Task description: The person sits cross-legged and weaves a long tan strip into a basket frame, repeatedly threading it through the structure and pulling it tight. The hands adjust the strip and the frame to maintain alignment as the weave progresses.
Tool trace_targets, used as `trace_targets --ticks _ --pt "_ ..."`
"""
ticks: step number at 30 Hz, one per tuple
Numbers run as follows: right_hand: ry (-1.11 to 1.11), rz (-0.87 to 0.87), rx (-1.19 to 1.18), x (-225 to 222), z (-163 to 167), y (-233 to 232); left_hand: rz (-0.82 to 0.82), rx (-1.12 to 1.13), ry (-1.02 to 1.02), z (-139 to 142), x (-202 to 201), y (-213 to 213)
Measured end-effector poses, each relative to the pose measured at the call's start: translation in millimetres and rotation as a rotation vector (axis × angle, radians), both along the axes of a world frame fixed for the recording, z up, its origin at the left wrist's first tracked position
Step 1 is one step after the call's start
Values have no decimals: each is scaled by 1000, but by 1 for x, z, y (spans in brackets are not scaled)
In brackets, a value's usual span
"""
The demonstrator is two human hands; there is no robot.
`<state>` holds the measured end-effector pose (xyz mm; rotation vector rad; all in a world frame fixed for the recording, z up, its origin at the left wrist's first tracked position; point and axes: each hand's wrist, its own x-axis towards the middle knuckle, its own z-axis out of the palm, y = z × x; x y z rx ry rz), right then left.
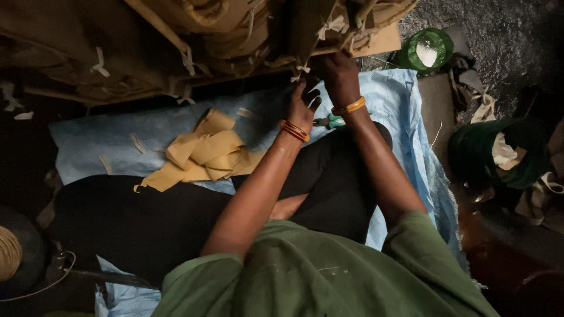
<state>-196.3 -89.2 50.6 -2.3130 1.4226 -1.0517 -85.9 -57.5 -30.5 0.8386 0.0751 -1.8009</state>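
A pale tie strip (301, 70) at twelve o'clock is pinched by the left hand (302, 105), fingers narrowed on it, under the stacked brown cardboard (194, 41). The cardboard's edge is gripped by the right hand (339, 73), closed on it. A green bowl (427, 51) at one o'clock is filled with something white (too dim to identify). Yellow paper strips (202, 155) are heaped on the blue sheet (106, 138) at ten o'clock.

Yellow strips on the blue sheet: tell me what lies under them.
The yellow strips lie heaped on the blue woven sheet, their lower end over the black-clad leg. Whatever lies beneath the heap itself is covered; the floor under the sheet is hidden too.
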Motion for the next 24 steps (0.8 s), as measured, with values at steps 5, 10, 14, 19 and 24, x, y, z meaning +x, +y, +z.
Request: trace_targets --ticks 5,10,14,19,24 --pt "35 5 -133 -2 3 -2 147 -132 99 0 -18 -5" --pt "287 -146 -70 2 1 -13 279 22 179 21 -25 -9" --pt "288 -273 33 7 2 -14 372 34 132 25 -28 -11" --pt "261 -251 -78 12 -1 -14 383 93 -125 19 -37 -24" --pt "197 -161 -169 15 -2 -13 268 116 -597 22 -36 -29"
